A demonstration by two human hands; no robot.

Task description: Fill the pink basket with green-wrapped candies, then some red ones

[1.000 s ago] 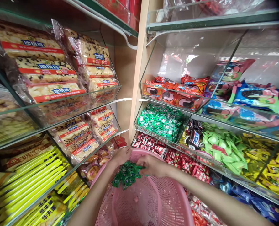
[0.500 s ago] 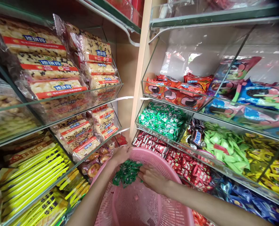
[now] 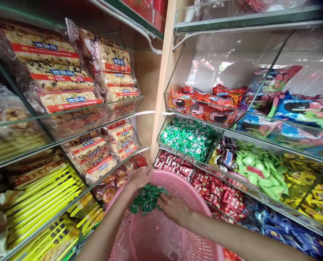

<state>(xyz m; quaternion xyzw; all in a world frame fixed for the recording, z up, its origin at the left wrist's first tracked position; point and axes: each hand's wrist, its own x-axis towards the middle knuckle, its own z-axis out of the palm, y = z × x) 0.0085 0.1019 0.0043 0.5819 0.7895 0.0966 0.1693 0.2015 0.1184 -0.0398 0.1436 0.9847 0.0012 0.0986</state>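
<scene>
You are leaning over the pink basket (image 3: 139, 243), and both forearms are reaching in across its near rim. Your right hand (image 3: 175, 210) is lying palm down inside the basket. Its fingers are half open and spread, and they are pressing against the near side of a clump of green candies (image 3: 146, 198). The clump is sitting over the basket's far left part, between your two hands. Your left hand (image 3: 139, 178) is resting at the basket's far left rim and touching the far side of the clump. The candies are hiding its fingers, so you cannot tell how far they are curling.

Just beyond the far rim, red packets (image 3: 175, 166) are filling the lowest glass bin. One shelf up, a bin of matching green sweets (image 3: 190, 137) is sitting at the left end. Above that, orange biscuit packs (image 3: 202, 105) are lying in a row. On the left shelves, yellow packs (image 3: 41, 195) are lying below wrapped snack bars (image 3: 96, 159).
</scene>
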